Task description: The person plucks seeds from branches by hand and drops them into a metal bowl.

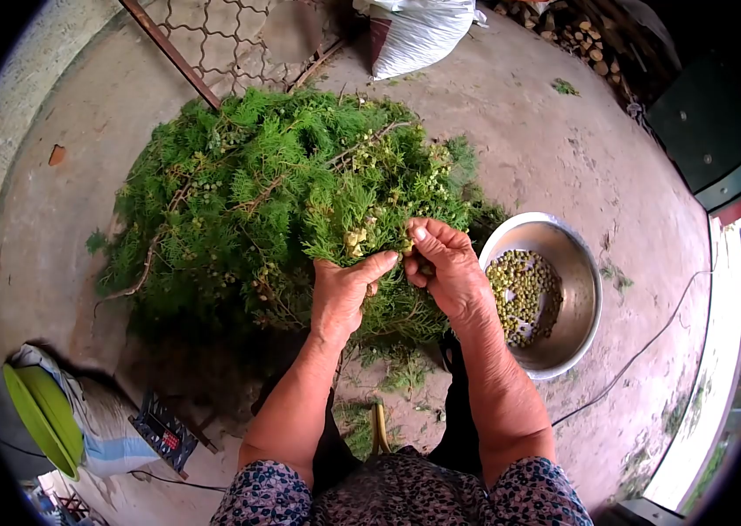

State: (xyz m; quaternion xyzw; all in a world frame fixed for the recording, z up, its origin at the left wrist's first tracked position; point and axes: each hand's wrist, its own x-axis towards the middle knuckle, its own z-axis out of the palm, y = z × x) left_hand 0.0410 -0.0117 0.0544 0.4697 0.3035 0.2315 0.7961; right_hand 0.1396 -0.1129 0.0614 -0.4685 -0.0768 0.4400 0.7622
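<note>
A large heap of green conifer branches [239, 184] with small pale cones lies on the floor in front of me. My left hand [344, 294] is closed on a leafy sprig [344, 210] at the heap's near right side, its thumb pointing right. Beside it, my right hand [445, 267] has thumb and fingers pinched together at the sprig's edge; what lies between the fingertips is too small to make out. Just right of that hand stands a metal basin [582, 294] with many small green cones [519, 294] in it.
A white sack [418, 39] stands beyond the heap, near stacked firewood [589, 44]. A metal bar [169, 53] reaches the heap's far edge. At the lower left are a green basin [37, 421] and a bag [112, 430]. A cable [624, 368] crosses the floor at right.
</note>
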